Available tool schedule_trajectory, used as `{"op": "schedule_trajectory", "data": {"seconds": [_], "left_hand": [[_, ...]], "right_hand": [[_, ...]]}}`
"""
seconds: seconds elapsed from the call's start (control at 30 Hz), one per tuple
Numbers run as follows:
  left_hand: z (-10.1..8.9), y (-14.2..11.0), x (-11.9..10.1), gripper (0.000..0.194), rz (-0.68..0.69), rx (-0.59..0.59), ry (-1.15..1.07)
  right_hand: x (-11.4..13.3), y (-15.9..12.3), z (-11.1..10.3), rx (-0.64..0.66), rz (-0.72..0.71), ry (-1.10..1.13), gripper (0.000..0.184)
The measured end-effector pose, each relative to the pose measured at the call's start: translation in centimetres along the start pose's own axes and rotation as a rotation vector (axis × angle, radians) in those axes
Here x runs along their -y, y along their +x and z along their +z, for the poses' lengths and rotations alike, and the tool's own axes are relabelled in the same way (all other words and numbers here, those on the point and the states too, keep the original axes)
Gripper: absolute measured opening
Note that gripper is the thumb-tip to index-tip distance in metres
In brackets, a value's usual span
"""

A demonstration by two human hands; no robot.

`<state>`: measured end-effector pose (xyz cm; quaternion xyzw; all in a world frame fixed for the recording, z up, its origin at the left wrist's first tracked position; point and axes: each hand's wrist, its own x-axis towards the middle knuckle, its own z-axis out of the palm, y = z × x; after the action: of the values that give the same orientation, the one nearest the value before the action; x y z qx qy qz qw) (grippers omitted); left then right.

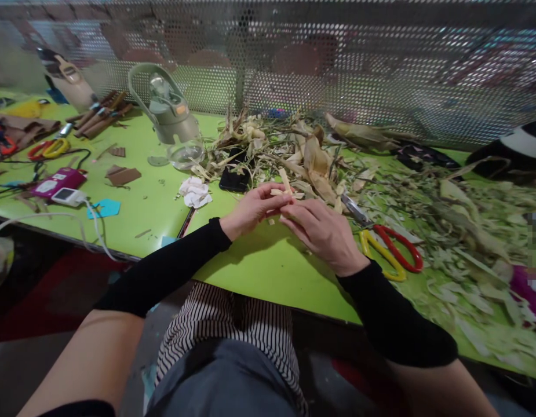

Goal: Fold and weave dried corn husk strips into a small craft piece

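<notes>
My left hand [254, 209] pinches a pale strip of dried corn husk [285, 180], which stands up from the fingertips with a short piece lying across it. From the other side my right hand [326, 236] meets it, thumb and fingers closed at the near end of the same strip. The exact grip is partly hidden by the fingers. Just right of my right hand lie scissors [398, 249] with red and yellow handles, blades toward the husks. Behind both hands spreads a heap of dry husks [315, 159].
A dark phone [235, 176] and a crumpled tissue [195, 192] lie left of the heap. A green-lidded bottle [174, 119] stands farther back. At left are a purple power bank [59, 182] and cables. Husk scraps [459, 278] cover the right side. A perforated metal screen [285, 63] borders the back.
</notes>
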<state>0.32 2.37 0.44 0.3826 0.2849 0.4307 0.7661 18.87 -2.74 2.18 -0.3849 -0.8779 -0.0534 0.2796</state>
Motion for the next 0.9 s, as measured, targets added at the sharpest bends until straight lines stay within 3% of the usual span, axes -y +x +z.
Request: {"op": "schedule_trajectory", "data": {"seconds": [0.1, 0.3, 0.5, 0.6, 0.77, 0.87, 0.9], "left_hand": [[0.2, 0.0, 0.2, 0.024, -0.008, 0.021, 0.016], [0.6, -0.3, 0.0, 0.018, -0.010, 0.053, 0.010], [0.6, -0.4, -0.4, 0.015, 0.010, -0.033, -0.008], [0.3, -0.4, -0.9, 0.014, 0.027, -0.031, 0.043], [-0.4, -0.3, -1.8, 0.024, 0.108, -0.052, 0.082], [-0.6, -0.3, -2.3, 0.031, 0.159, -0.094, 0.032], [-0.6, -0.3, -2.5, 0.031, 0.163, -0.111, 0.019]], "right_hand": [[0.2, 0.0, 0.2, -0.074, 0.068, 0.019, 0.024], [0.3, 0.2, 0.1, -0.257, 0.385, 0.294, 0.016], [0.0, 0.5, 0.0, -0.007, 0.257, 0.471, 0.019], [-0.3, 0.4, 0.3, -0.042, 0.311, 0.513, 0.019], [-3.3, 0.0, -0.6, -0.296, 0.526, 0.410, 0.024], [-6.6, -1.0, -3.1, -0.439, 0.747, 0.389, 0.030], [-7.6, -1.4, -4.1, -0.402, 0.769, 0.370, 0.029]]}}
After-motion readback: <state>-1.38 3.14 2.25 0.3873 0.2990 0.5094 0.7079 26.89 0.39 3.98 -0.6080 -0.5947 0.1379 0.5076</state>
